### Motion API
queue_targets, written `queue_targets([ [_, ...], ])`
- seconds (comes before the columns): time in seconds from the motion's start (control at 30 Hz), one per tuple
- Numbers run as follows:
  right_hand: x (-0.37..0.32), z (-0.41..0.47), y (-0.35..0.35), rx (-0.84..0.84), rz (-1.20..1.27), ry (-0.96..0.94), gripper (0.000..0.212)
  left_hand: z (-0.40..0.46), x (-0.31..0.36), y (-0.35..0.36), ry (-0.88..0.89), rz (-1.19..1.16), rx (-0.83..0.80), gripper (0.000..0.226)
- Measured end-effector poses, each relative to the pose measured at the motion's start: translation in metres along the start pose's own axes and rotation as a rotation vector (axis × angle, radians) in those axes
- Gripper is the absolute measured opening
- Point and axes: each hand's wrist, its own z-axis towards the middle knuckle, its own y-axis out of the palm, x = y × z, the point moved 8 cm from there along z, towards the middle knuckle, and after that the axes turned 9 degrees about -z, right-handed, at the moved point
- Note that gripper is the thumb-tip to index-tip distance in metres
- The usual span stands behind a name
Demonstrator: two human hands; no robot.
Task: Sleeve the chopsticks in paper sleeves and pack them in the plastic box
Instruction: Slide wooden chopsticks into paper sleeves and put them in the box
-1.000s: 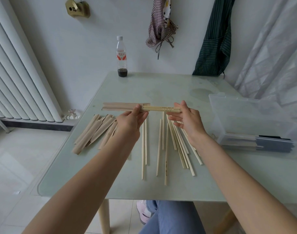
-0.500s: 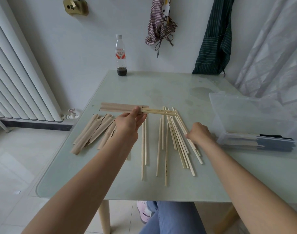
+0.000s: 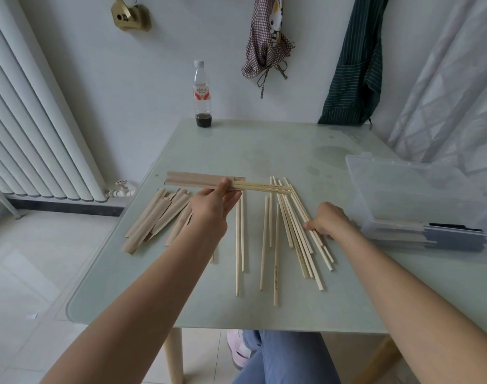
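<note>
Chopsticks [image 3: 261, 187] jutted halfway from a brown paper sleeve [image 3: 198, 179] pinched at its mouth by the left hand [image 3: 219, 199], raised above the far side of the glass table [image 3: 264, 151]. The right hand [image 3: 326, 220] rested well apart, fingers curled down on the loose chopsticks [image 3: 295, 234] fanned out right of that sleeve, apparently picking one up; whether it had actually gripped one could not be told. Finishing this step well would likely mean keeping the sleeve mouth pinched and pushing the pair straight along its length so the paper did not buckle. Spare sleeves [image 3: 159, 217] lay heaped just below the held sleeve. Far to its right stood the clear plastic box [image 3: 403, 189], holding a few sleeved pairs with dark ends against its near wall.
</note>
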Motion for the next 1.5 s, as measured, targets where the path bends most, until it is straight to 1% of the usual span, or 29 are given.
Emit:
queue_targets([
  [0.07,0.001,0.002,0.001,0.004,0.014,-0.008,0.043,0.001,0.000,-0.002,-0.005,0.002,0.004,0.011],
  [0.23,0.002,0.001,0.002,0.029,0.027,-0.013,0.042,0.000,-0.003,0.000,-0.013,0.030,-0.011,0.010],
  [0.33,0.002,-0.003,0.002,0.029,0.049,-0.023,0.035,-0.003,-0.006,0.008,-0.024,0.053,-0.030,0.012],
  [0.43,0.003,-0.002,0.004,0.039,0.094,-0.036,0.032,-0.007,-0.009,0.025,-0.031,0.113,-0.094,0.014],
  [0.57,0.010,-0.001,0.009,0.054,0.143,-0.047,0.043,-0.016,-0.019,0.051,-0.046,0.226,-0.161,0.015],
  [0.63,0.012,-0.002,0.006,0.064,0.168,-0.066,0.039,-0.022,-0.027,0.062,-0.061,0.247,-0.184,0.014],
  [0.67,0.014,-0.004,0.002,0.060,0.259,-0.072,0.033,-0.025,-0.030,0.068,-0.062,0.245,-0.196,0.012],
  [0.73,0.020,-0.010,-0.013,0.063,0.561,-0.102,0.026,-0.030,-0.036,0.077,-0.045,0.215,-0.214,0.007],
  [0.8,0.027,-0.021,-0.037,0.091,0.855,-0.170,0.026,-0.036,-0.043,0.085,-0.026,0.155,-0.211,0.007],
  [0.9,0.040,-0.039,-0.068,0.087,1.273,-0.265,0.030,-0.041,-0.058,0.098,-0.025,0.045,-0.201,0.009],
  [1.0,0.066,-0.046,-0.083,0.103,1.480,-0.266,0.028,-0.051,-0.081,0.114,-0.070,-0.003,-0.202,0.002],
  [1.03,0.078,-0.046,-0.086,0.116,1.527,-0.245,0.030,-0.055,-0.089,0.120,-0.086,0.006,-0.203,0.004],
  [1.07,0.091,-0.045,-0.087,0.138,1.555,-0.227,0.033,-0.059,-0.097,0.125,-0.097,0.025,-0.201,0.010],
  [1.1,0.103,-0.044,-0.089,0.172,1.556,-0.231,0.032,-0.063,-0.104,0.129,-0.102,0.045,-0.194,0.017],
  [1.13,0.113,-0.044,-0.093,0.211,1.517,-0.249,0.025,-0.067,-0.111,0.134,-0.107,0.057,-0.189,0.024],
  [1.2,0.134,-0.042,-0.099,0.286,1.364,-0.269,0.009,-0.077,-0.125,0.146,-0.120,0.059,-0.216,0.037],
  [1.27,0.155,-0.036,-0.102,0.326,1.243,-0.224,0.010,-0.082,-0.134,0.153,-0.119,0.051,-0.227,0.047],
  [1.3,0.168,-0.032,-0.103,0.346,1.196,-0.182,0.008,-0.083,-0.138,0.155,-0.117,0.035,-0.205,0.049],
  [1.37,0.192,-0.024,-0.105,0.386,1.105,-0.086,0.009,-0.078,-0.138,0.153,-0.089,0.010,-0.127,0.046],
  [1.43,0.211,-0.017,-0.106,0.428,1.005,-0.028,0.012,-0.073,-0.136,0.150,-0.031,0.049,-0.066,0.034],
  [1.5,0.220,-0.016,-0.111,0.464,0.867,-0.001,0.013,-0.071,-0.137,0.153,0.007,0.121,-0.087,0.021],
])
